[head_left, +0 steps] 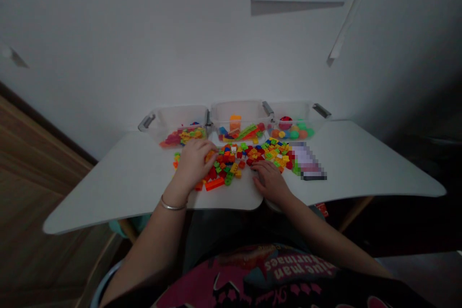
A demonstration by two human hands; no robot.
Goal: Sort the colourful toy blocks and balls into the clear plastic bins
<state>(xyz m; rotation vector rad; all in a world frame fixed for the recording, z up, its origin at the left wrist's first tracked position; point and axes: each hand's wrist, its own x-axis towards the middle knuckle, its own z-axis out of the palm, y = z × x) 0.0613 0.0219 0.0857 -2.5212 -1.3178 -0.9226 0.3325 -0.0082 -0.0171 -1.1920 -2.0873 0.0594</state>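
A heap of small coloured building bricks (252, 154) lies in the middle of a white table (126, 178). My left hand (193, 163), with a metal bangle on the wrist, rests palm down on the left side of the heap, its fingers curled over red and orange bricks. My right hand (269, 180) lies at the near edge of the heap, its fingers bent and touching red bricks. What either hand's fingers hold, if anything, is hidden. A long orange brick (214, 184) lies just in front of my left hand.
Three clear plastic bins stand in a row against the wall: the left bin (173, 122) and the middle bin (238, 115) hold bricks, the right bin (299, 115) holds round coloured pieces. A blurred flat object (308, 161) lies right of the heap.
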